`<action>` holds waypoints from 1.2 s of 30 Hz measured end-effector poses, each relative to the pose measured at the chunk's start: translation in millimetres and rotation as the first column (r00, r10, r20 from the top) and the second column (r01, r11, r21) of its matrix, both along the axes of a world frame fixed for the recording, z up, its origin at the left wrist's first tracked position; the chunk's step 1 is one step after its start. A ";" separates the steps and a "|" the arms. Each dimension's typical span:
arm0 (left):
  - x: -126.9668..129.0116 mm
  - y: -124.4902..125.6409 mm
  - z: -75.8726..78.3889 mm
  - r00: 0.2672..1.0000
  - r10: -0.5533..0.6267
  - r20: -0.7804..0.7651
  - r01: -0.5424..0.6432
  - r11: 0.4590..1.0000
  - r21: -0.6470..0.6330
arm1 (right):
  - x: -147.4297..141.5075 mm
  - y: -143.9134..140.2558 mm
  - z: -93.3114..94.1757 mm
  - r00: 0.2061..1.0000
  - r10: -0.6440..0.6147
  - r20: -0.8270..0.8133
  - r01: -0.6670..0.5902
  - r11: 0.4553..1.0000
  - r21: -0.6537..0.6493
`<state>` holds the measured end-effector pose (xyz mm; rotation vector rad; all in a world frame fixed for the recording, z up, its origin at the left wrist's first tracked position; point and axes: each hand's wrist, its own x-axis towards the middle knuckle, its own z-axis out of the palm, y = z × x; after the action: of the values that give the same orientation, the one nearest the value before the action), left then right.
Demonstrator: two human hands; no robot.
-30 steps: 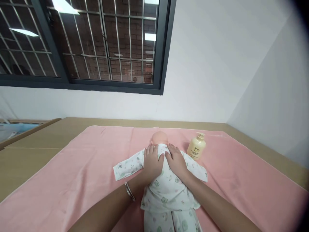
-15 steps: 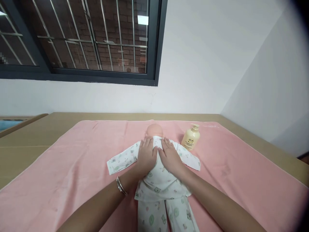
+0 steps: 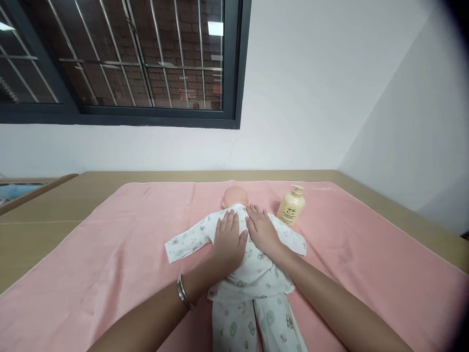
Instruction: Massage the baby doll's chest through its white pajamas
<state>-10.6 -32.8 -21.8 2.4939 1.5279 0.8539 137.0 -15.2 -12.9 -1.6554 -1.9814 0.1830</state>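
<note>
A baby doll (image 3: pixel 235 196) lies on a pink cloth (image 3: pixel 146 215), its bald head away from me and its face not visible. It wears a white printed top (image 3: pixel 252 281) and matching trousers (image 3: pixel 234 325). My left hand (image 3: pixel 229 244) rests flat on the doll's back, left of the middle, fingers stretched toward the head. My right hand (image 3: pixel 263 230) lies flat on the upper back near the right shoulder, a little farther forward. Both hands are open and hold nothing. A metal bangle (image 3: pixel 185 292) circles my left wrist.
A cream pump bottle (image 3: pixel 291 205) stands on the cloth just right of the doll's right sleeve. The cloth covers a wooden table (image 3: pixel 106 177) set against a white wall (image 3: pixel 293 98). A dark-framed, barred window (image 3: pixel 154 116) is at the upper left.
My left hand has slid down the doll's back toward me, so the hands are no longer level. My right hand stays near the shoulder. The view has shifted slightly.
</note>
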 end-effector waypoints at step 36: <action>-21.3 57.3 -3.3 0.991 0.079 0.108 -0.076 0.997 -0.026 | -12.3 16.5 4.1 0.991 -0.109 0.075 0.110 0.994 -0.006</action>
<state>-31.9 24.5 -25.1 2.3444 1.5981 0.9626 124.8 1.3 -8.8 -1.7962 -1.9400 0.0918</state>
